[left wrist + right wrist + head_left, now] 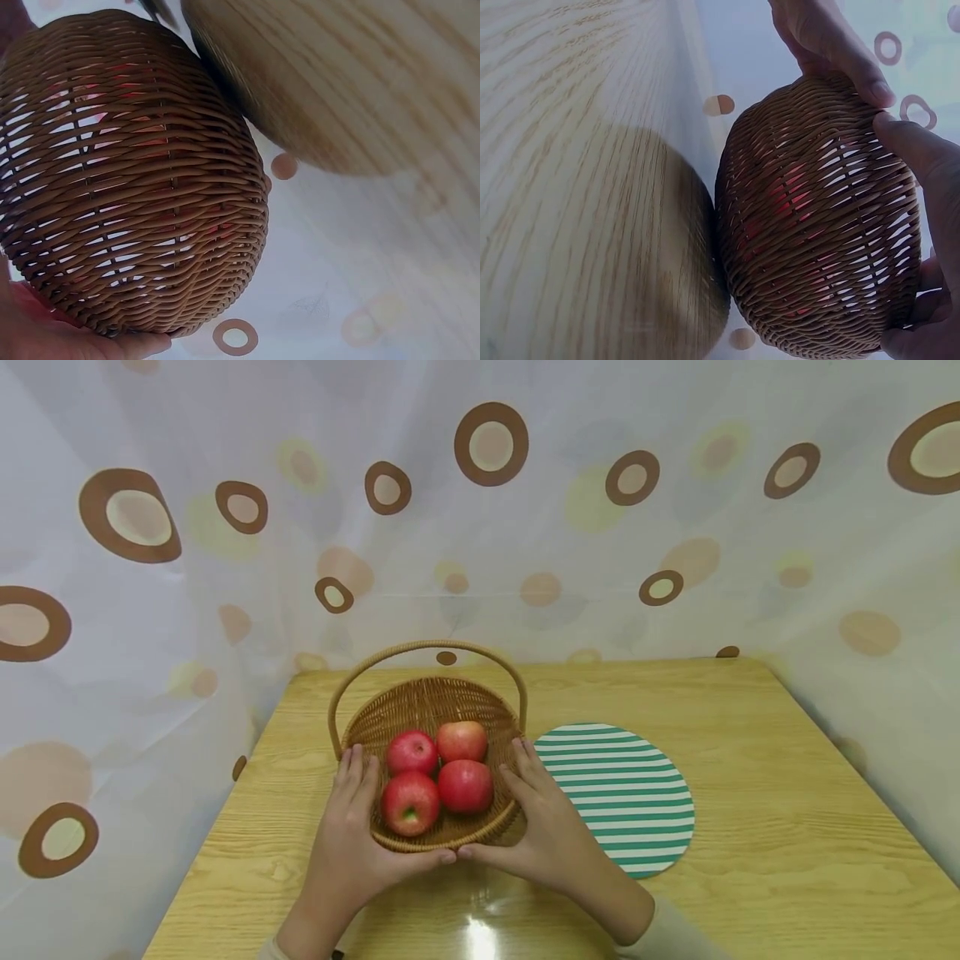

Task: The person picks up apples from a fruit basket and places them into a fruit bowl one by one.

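Note:
A brown wicker basket (427,697) with a tall arched handle (428,645) is in the head view, left of centre on the wooden table. Several red apples (412,752) lie clustered inside it. My left hand (348,835) grips the left and near rim, and my right hand (547,831) grips the right side. Both thumbs run along the near edge, their tips almost meeting. In the wrist views the woven wall (150,187) shows red fruit through its gaps. Part of the rim is hidden under the fingers.
To the right, close to my right hand, a round placemat (637,797) with green and white stripes lies flat on the table (765,827). A pale curtain (525,527) with brown ring patterns hangs behind and at both sides.

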Action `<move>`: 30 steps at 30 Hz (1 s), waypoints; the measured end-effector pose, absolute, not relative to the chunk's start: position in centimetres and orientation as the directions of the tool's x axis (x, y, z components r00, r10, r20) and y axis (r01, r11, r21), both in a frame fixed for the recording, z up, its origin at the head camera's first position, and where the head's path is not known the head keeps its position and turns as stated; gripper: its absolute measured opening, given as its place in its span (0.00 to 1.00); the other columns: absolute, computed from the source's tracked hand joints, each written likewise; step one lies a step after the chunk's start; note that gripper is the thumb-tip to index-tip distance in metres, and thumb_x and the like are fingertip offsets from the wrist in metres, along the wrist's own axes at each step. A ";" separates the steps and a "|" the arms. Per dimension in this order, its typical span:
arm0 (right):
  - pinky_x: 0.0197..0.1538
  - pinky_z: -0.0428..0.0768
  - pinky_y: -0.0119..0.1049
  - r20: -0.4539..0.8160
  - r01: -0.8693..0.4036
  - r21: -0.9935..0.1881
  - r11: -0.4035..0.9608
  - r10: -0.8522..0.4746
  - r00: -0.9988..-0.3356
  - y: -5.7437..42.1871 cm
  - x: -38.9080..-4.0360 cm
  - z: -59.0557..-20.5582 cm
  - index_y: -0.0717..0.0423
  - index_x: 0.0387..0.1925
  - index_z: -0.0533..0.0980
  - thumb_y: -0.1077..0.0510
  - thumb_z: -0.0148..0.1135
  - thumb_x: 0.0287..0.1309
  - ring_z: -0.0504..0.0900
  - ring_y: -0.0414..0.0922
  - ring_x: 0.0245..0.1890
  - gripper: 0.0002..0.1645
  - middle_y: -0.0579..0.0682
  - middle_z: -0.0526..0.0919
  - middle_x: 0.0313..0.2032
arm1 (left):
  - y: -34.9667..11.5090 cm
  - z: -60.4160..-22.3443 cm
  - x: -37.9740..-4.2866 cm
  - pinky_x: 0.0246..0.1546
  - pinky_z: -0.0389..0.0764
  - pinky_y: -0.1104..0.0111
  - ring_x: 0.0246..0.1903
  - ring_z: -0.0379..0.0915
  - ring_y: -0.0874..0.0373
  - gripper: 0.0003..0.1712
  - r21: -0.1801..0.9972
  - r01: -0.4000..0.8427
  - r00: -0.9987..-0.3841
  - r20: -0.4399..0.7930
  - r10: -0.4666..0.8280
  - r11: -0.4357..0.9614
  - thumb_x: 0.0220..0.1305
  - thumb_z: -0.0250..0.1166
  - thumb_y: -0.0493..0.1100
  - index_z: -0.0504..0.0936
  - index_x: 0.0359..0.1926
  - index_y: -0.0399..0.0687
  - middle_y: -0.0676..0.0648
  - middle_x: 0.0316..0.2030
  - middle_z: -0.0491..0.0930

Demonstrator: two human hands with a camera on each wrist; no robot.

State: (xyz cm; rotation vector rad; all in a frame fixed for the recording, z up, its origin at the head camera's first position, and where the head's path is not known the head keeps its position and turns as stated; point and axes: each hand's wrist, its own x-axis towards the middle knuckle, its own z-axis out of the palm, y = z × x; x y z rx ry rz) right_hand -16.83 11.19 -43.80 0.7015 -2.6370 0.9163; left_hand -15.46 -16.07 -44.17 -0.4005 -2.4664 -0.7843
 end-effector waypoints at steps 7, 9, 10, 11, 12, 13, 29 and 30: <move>0.76 0.68 0.62 0.395 -0.527 -0.505 0.683 -0.360 -0.845 11.2 -16.8 -43.7 0.68 0.71 0.74 0.17 0.73 0.45 0.54 0.60 0.84 0.70 0.64 0.58 0.82 | -16.3 -43.7 -15.1 0.73 0.66 0.32 0.80 0.53 0.29 0.83 0.449 0.393 -0.837 0.536 0.110 0.802 0.29 0.81 0.84 0.69 0.76 0.31 0.26 0.76 0.64; 0.76 0.67 0.62 0.392 -0.526 -0.503 0.686 -0.361 -0.846 11.2 -16.8 -43.7 0.67 0.71 0.74 0.16 0.72 0.46 0.54 0.59 0.84 0.70 0.64 0.58 0.82 | -16.3 -43.6 -14.9 0.72 0.68 0.32 0.79 0.54 0.28 0.82 0.440 0.378 -0.840 0.533 0.102 0.815 0.28 0.80 0.84 0.71 0.74 0.29 0.25 0.75 0.66; 0.77 0.67 0.62 0.391 -0.525 -0.500 0.688 -0.362 -0.846 11.2 -16.8 -43.7 0.67 0.71 0.74 0.16 0.72 0.46 0.54 0.59 0.84 0.70 0.64 0.58 0.82 | -16.3 -43.6 -14.9 0.71 0.68 0.32 0.79 0.55 0.28 0.82 0.438 0.369 -0.843 0.530 0.096 0.820 0.28 0.80 0.85 0.72 0.73 0.28 0.24 0.74 0.66; 0.77 0.67 0.61 0.391 -0.525 -0.498 0.690 -0.362 -0.846 11.3 -16.8 -43.7 0.67 0.71 0.74 0.16 0.72 0.46 0.54 0.59 0.84 0.70 0.64 0.58 0.81 | -16.3 -43.5 -14.8 0.71 0.69 0.32 0.79 0.56 0.27 0.82 0.434 0.360 -0.846 0.526 0.092 0.826 0.28 0.80 0.85 0.73 0.72 0.27 0.24 0.74 0.67; 0.77 0.68 0.61 0.391 -0.524 -0.496 0.692 -0.361 -0.847 11.3 -16.8 -43.7 0.67 0.71 0.74 0.16 0.72 0.46 0.54 0.59 0.84 0.69 0.64 0.58 0.81 | -16.2 -43.5 -14.8 0.70 0.70 0.32 0.78 0.56 0.27 0.81 0.430 0.351 -0.849 0.521 0.089 0.832 0.28 0.79 0.85 0.73 0.71 0.27 0.24 0.73 0.68; 0.77 0.68 0.61 0.393 -0.525 -0.494 0.693 -0.361 -0.846 11.3 -16.8 -43.7 0.66 0.71 0.74 0.16 0.72 0.46 0.54 0.59 0.84 0.69 0.65 0.59 0.81 | -16.2 -43.5 -14.7 0.70 0.70 0.32 0.78 0.57 0.26 0.81 0.426 0.341 -0.853 0.515 0.086 0.838 0.29 0.79 0.86 0.74 0.71 0.27 0.24 0.73 0.68; 0.74 0.71 0.63 0.431 -0.560 -0.464 0.686 -0.377 -0.820 11.5 -16.9 -43.8 0.64 0.68 0.78 0.18 0.74 0.46 0.57 0.62 0.83 0.65 0.66 0.61 0.79 | -16.1 -42.7 -14.5 0.68 0.72 0.33 0.79 0.53 0.25 0.89 0.455 0.222 -0.921 0.389 0.032 0.862 0.25 0.76 0.89 0.68 0.73 0.23 0.21 0.77 0.57; 0.74 0.72 0.63 0.435 -0.562 -0.461 0.686 -0.378 -0.817 11.5 -16.9 -43.8 0.64 0.68 0.78 0.18 0.74 0.46 0.57 0.62 0.83 0.65 0.67 0.62 0.79 | -16.1 -42.7 -14.5 0.68 0.72 0.33 0.79 0.53 0.25 0.89 0.454 0.217 -0.924 0.381 0.032 0.864 0.26 0.76 0.89 0.67 0.74 0.23 0.21 0.77 0.56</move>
